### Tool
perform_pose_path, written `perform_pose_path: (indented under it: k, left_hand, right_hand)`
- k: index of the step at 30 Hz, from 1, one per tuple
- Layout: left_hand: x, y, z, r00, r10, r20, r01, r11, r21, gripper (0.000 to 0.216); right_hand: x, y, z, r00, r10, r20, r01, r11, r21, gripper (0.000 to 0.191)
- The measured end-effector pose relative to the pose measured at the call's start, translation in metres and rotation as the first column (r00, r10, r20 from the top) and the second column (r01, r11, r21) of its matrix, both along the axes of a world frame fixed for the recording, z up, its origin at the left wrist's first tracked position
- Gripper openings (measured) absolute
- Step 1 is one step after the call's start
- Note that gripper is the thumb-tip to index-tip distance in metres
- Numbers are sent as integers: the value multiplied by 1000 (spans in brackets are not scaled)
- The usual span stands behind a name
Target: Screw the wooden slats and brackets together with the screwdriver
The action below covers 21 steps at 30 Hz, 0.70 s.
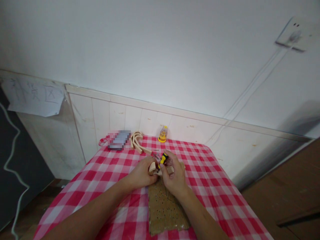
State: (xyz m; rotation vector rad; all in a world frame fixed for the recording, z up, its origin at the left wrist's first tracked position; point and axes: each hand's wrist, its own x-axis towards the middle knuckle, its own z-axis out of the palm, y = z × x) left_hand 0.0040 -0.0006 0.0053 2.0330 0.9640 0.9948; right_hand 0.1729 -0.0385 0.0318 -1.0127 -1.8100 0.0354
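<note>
My right hand (175, 175) is closed around a small yellow-and-black screwdriver (163, 159), held upright over a pale wooden piece (153, 167). My left hand (143, 173) grips that wooden piece from the left. Both hands meet at the far end of a brown perforated board (165, 210) that lies on the red-and-white checked tablecloth (120, 186). What the screwdriver tip touches is hidden by my fingers.
At the table's far edge lie a blurred grey device (119, 140), a bundle of curved wooden strips (137, 141) and a small yellow-capped container (163, 134). A white panelled wall stands right behind. Wooden floor shows to the right.
</note>
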Motion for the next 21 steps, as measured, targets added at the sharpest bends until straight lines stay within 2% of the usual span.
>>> perform_pose_path:
  k: [13, 21]
  left_hand:
    - [0, -1, 2, 1000, -3, -1, 3, 1000, 12, 28]
    - [0, -2, 2, 1000, 2, 1, -2, 1000, 7, 24]
  right_hand:
    - [-1, 3, 0, 999, -40, 13, 39, 998, 42, 48]
    - [-1, 3, 0, 1000, -22, -22, 22, 1000, 12, 48]
